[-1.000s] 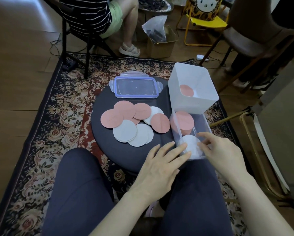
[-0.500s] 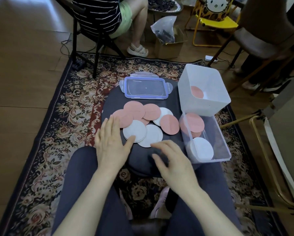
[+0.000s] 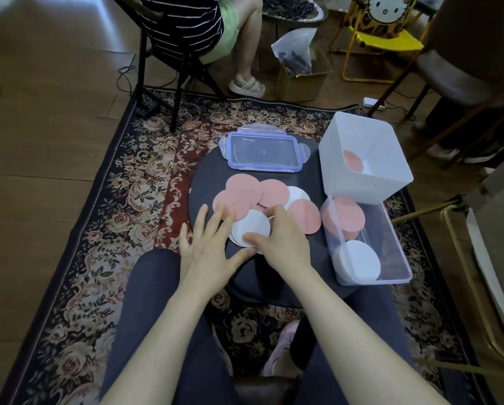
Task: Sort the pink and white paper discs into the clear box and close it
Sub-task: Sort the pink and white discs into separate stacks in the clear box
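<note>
Right hand (image 3: 282, 238) pinching white disc (image 3: 252, 228) on dark stool (image 3: 206, 176); left hand (image 3: 208, 247) lying spread, fingertips touching pink disc (image 3: 231, 201).

This is a room in a home, most likely a living room. The floor is of brown wood, and a patterned rug (image 3: 104, 235) with roses lies on it. A low round stool (image 3: 212, 182) with a dark seat stands on the rug. Behind it there is a small yellow child chair (image 3: 382, 33) with a cat face, a cardboard box (image 3: 300, 80), and another person (image 3: 204, 27) who sits on a dark chair in sandals.
</note>
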Available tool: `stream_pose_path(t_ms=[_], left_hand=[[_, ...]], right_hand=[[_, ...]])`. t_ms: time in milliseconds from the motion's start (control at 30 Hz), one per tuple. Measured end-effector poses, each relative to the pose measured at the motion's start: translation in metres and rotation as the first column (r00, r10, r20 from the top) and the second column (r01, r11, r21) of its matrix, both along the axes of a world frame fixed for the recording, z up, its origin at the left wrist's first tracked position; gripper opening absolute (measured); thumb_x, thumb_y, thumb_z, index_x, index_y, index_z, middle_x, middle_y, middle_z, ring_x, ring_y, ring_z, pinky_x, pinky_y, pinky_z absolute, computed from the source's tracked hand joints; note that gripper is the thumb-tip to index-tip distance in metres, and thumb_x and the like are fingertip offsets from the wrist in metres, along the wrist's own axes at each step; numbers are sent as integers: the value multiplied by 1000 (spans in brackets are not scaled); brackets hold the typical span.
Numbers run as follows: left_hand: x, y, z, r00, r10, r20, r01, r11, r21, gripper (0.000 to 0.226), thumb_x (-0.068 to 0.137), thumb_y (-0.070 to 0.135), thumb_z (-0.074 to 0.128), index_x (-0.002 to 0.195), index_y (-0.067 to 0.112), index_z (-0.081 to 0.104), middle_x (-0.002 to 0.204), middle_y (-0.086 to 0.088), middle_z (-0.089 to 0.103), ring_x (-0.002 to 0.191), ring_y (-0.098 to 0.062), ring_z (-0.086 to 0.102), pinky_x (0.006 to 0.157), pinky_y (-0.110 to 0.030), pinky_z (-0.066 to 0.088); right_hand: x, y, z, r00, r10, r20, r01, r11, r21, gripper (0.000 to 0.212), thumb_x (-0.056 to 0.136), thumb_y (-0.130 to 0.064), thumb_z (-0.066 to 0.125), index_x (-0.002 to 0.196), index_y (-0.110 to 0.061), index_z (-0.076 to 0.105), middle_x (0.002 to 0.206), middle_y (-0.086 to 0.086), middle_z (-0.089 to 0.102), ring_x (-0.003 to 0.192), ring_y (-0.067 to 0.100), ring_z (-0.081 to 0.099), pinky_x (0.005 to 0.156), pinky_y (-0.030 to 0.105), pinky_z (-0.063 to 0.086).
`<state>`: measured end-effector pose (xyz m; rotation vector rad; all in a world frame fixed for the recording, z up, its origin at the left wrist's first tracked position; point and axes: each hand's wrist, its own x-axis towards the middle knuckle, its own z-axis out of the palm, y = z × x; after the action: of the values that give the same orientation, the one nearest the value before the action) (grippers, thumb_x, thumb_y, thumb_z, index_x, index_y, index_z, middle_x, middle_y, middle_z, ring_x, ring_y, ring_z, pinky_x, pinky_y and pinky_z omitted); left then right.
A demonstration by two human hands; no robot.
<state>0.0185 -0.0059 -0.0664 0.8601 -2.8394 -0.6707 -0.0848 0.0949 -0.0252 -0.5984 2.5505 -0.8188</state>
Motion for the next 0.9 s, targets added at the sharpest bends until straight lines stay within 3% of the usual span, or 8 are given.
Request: stream_pose_path(t_ms=[167, 367, 467, 567, 633, 733, 833, 900], left_hand=[[0, -1, -2, 1000, -11, 3, 11, 1000, 9, 97, 71, 85, 19, 153, 32, 18, 161, 18, 6, 148, -11, -9, 117, -49, -1], [2, 0, 2, 998, -25, -49, 27, 999, 41, 98, 70, 82, 19, 153, 31, 16, 161, 15, 7, 149, -12, -7, 117, -44, -6], [1, 9, 4, 973, 61, -223, -45, 996, 79, 87, 79, 72, 31, 150, 22, 32, 158, 5, 27, 148, -16, 14, 116, -35, 0], [1, 21, 11, 899, 179, -400, -121, 979, 166, 60, 86, 56, 46, 132, 19, 56, 133, 4, 56, 127, -18, 46, 107, -37, 30], [0, 30, 20, 873, 252, -418, -133, 947, 293, 40, 91, 44, 56, 124, 21, 62, 113, 11, 61, 104, -14, 55, 94, -36, 44], [-4, 37, 31, 881, 340, -330, -158, 867, 473, 33, 92, 32, 63, 124, 26, 62, 100, 14, 60, 82, -6, 57, 84, -31, 47], [-10, 37, 35, 902, 361, -236, -157, 785, 599, 39, 89, 27, 66, 128, 29, 58, 104, 14, 64, 79, -3, 59, 80, -23, 46], [-14, 36, 35, 900, 385, -205, -114, 661, 741, 36, 88, 15, 66, 122, 27, 62, 99, 8, 69, 70, -6, 61, 65, -17, 46]], right_hand=[[-1, 3, 3, 995, -55, 81, 61, 995, -74, 40, 78, -31, 71, 109, -23, 46, 101, -10, 57, 94, 19, 57, 76, 35, 43], [-5, 14, 3, 986, -119, 118, 128, 989, -71, 33, 84, -27, 62, 115, -17, 56, 112, 0, 62, 102, 24, 56, 84, 38, 46], [-6, 29, 2, 971, -183, 155, 204, 970, -130, 28, 86, -26, 62, 112, -15, 63, 107, 2, 66, 100, 23, 59, 82, 35, 48], [-6, 41, -3, 956, -210, 204, 253, 943, -217, 23, 85, -22, 63, 106, -15, 69, 99, 0, 70, 95, 21, 63, 85, 38, 51], [-3, 46, -6, 934, -226, 278, 304, 911, -278, 19, 85, -17, 64, 103, -15, 71, 86, -5, 69, 78, 12, 63, 75, 34, 51], [1, 53, -7, 894, -210, 396, 368, 849, -379, 18, 88, -8, 61, 99, -20, 68, 60, -18, 57, 46, -4, 46, 52, 15, 37], [3, 55, -2, 868, -155, 471, 375, 828, -418, 13, 90, -6, 59, 96, -14, 67, 47, -16, 49, 38, 0, 37, 41, 11, 30], [5, 57, 2, 869, -134, 477, 364, 827, -430, 13, 92, -7, 57, 95, -13, 67, 44, -12, 47, 38, 4, 34, 39, 14, 29]])
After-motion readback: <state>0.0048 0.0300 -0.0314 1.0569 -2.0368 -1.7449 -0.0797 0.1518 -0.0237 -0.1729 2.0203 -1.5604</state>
